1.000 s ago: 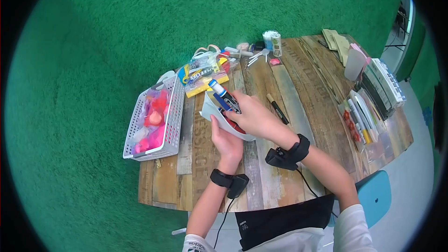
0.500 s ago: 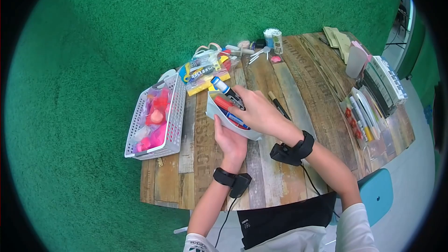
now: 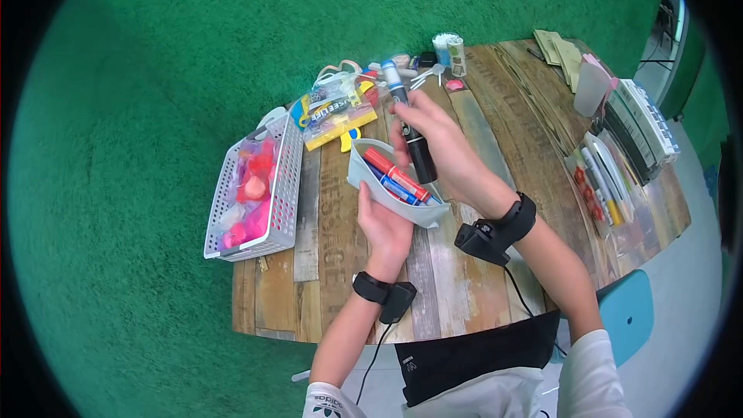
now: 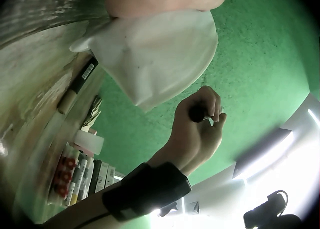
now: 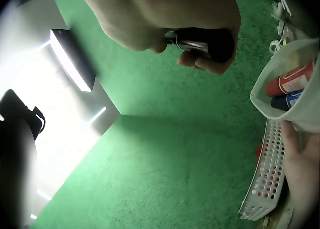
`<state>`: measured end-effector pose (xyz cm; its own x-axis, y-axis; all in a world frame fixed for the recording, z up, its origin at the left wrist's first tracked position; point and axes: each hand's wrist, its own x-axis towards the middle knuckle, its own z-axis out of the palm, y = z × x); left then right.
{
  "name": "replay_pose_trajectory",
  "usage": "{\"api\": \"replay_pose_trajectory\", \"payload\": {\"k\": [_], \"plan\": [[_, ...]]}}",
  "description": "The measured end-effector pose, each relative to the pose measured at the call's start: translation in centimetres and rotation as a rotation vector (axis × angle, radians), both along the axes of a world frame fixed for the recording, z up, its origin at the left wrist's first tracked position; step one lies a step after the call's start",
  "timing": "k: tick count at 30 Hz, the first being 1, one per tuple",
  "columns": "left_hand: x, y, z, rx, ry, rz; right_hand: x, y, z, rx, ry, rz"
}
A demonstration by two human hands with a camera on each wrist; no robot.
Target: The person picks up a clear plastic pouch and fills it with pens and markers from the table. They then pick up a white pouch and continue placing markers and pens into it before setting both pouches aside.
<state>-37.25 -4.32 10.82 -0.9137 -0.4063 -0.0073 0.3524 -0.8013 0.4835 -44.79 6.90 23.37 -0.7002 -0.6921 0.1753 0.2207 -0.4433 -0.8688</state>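
Left hand point(image 3: 385, 226) grips open pouch point(image 3: 395, 186); right hand point(image 3: 439, 147) grips marker point(image 3: 410, 125). Tilting the pouch could spill its pens point(image 3: 396, 175).

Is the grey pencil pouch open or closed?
Open. The pouch gapes at the top, showing a red marker and blue pens inside, while the left hand holds it.

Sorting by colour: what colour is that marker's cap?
Blue cap on the black marker; head view shows it best.

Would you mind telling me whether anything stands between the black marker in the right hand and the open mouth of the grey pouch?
Nothing visible does: the black marker hangs just above the pouch mouth.
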Motion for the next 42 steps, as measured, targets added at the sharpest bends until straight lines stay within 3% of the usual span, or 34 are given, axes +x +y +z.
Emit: {"api": "replay_pose_trajectory", "payload": {"k": [3, 5, 8, 12, 14, 17, 20, 25, 31, 34, 36, 38, 39, 40, 42], "plan": [[-0.1, 0.0, 0.1, -0.053, 0.035, 0.017, -0.1, -0.8, -0.4, 0.020, 0.021, -0.051], [0.1, 0.0, 0.1, -0.004, -0.029, -0.001, -1.1, -1.0, -1.6, 0.168, 0.535, -0.102], [0.0, -0.1, -0.1, -0.003, -0.026, -0.010, -0.9, -0.4, -0.8, 0.252, 0.641, -0.182], [0.2, 0.3, 0.6, -0.042, -0.040, 0.007, -1.4, 0.0, -0.4, 0.304, 0.683, -0.135], [0.2, 0.4, 0.8, -0.057, -0.045, -0.005, -1.5, 0.3, -0.5, 0.426, 0.967, -0.195], [0.3, 0.5, 1.2, -0.061, -0.022, -0.024, -1.6, 0.2, -1.7, 0.536, 1.078, -0.160], [0.6, 0.8, 2.0, -0.145, -0.050, 0.040, -0.6, 0.3, -1.6, 0.658, 1.105, -0.130], [0.6, 0.5, 1.8, -0.130, -0.057, 0.030, -0.5, 0.1, -1.6, 0.636, 1.070, -0.106], [0.8, 1.1, 3.1, -0.143, -0.087, 0.024, -0.7, 0.2, -2.0, 0.587, 1.268, -0.207], [0.6, 0.9, 2.9, -0.154, -0.078, -0.013, -1.0, 0.1, -1.7, 0.485, 1.285, -0.343], [0.6, 0.3, 2.0, -0.147, -0.075, -0.023, -1.2, 0.0, -1.2, 0.347, 1.267, -0.601], [0.6, -0.8, 0.1, -0.093, 0.007, -0.173, -1.4, 0.5, -0.8, 0.336, 1.235, -0.601], [0.9, -0.8, 0.3, -0.065, 0.090, -0.299, -1.1, 1.3, 0.2, 0.527, 1.085, -0.358], [0.9, -0.8, 0.2, -0.064, 0.090, -0.299, -0.9, 1.7, 0.7, 0.705, 0.918, -0.120], [0.7, -0.6, 0.1, -0.112, -0.023, -0.206, -1.3, 1.2, -0.3, 0.745, 0.844, -0.026]]}}
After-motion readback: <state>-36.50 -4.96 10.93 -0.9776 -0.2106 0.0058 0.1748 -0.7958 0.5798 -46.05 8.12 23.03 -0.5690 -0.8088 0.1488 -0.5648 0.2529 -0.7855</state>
